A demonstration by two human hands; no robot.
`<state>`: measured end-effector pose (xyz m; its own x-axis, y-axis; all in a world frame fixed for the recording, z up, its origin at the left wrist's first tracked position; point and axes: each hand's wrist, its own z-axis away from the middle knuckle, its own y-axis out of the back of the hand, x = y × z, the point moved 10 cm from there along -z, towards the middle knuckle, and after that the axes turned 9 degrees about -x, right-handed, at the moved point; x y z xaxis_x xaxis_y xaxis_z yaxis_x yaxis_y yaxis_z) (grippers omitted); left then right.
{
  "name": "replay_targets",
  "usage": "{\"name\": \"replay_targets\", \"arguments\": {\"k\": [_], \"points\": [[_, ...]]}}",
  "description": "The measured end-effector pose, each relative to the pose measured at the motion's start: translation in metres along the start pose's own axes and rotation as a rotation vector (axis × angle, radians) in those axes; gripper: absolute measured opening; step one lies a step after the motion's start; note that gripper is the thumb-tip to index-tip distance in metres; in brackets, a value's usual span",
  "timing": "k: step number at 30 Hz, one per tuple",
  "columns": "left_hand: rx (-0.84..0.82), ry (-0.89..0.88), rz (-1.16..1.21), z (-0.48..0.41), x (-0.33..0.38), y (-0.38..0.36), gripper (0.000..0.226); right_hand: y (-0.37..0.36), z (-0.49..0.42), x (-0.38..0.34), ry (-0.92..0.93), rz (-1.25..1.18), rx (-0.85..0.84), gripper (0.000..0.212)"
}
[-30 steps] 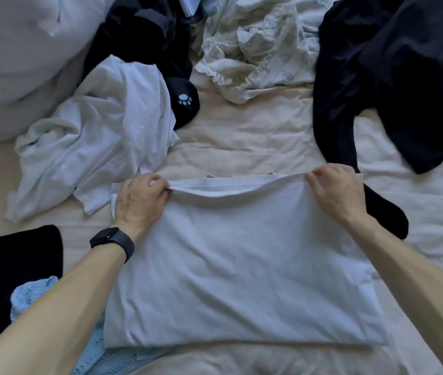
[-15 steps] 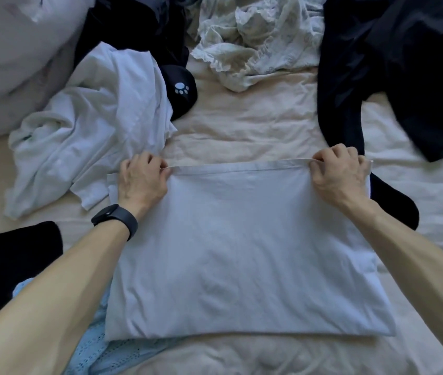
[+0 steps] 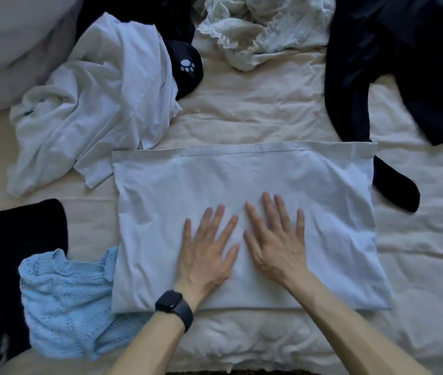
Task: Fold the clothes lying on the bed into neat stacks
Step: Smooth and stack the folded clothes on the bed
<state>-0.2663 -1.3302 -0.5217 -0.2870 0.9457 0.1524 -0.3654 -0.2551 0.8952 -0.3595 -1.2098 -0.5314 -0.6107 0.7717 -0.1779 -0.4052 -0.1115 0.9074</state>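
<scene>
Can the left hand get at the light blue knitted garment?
Probably yes. The left hand lies flat on the folded white cloth, holding nothing, and the light blue knitted garment lies beside it, mostly uncovered.

Pale white cloth (image 3: 242, 180) lay beneath left hand (image 3: 207, 253) and right hand (image 3: 277, 244); leftward, the knit (image 3: 66, 299) was light blue openwork.

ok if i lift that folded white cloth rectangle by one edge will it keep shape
Probably not: the folded white cloth rectangle creases softly under the flat left hand and right hand, so it looks floppy. Thin layers suggest it is light. Lifted by one edge, the fold would likely sag open.
</scene>
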Motion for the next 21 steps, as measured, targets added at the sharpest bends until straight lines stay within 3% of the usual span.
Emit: {"name": "replay_targets", "arguments": {"k": [3, 6, 9, 11, 14, 17, 19, 21], "points": [[-0.057, 0.15, -0.036, 0.031, -0.063, -0.012, 0.063, -0.015, -0.001, 0.059, -0.169, 0.076, -0.141, 0.066], [-0.083, 0.43, 0.0, 0.076, -0.133, -0.008, 0.063, -0.003, 0.011, 0.112, -0.379, 0.06, -0.166, 0.067], [-0.034, 0.675, 0.198, 0.132, -0.167, -0.001, 0.065, 0.01, 0.047, 0.132, -0.515, -0.084, -0.111, 0.068], [0.119, 0.815, 0.362, 0.166, -0.161, 0.011, 0.062, 0.023, 0.083, 0.129, -0.604, -0.238, 0.025, 0.071], [0.236, 1.183, 0.803, 0.211, -0.138, 0.007, 0.057, 0.033, 0.139, 0.109, -0.698, -0.497, 0.155, 0.064], [0.282, 1.535, 1.516, 0.23, -0.111, -0.047, 0.057, 0.001, 0.177, 0.077, -0.858, -0.982, -0.004, 0.035], [0.338, 1.515, 1.898, 0.22, -0.098, -0.07, 0.043, -0.038, 0.194, 0.042, -1.008, -1.363, -0.212, 0.026], [0.379, 1.455, 1.909, 0.217, -0.106, -0.074, 0.027, -0.067, 0.202, 0.012, -1.153, -1.682, -0.28, 0.035]]}}
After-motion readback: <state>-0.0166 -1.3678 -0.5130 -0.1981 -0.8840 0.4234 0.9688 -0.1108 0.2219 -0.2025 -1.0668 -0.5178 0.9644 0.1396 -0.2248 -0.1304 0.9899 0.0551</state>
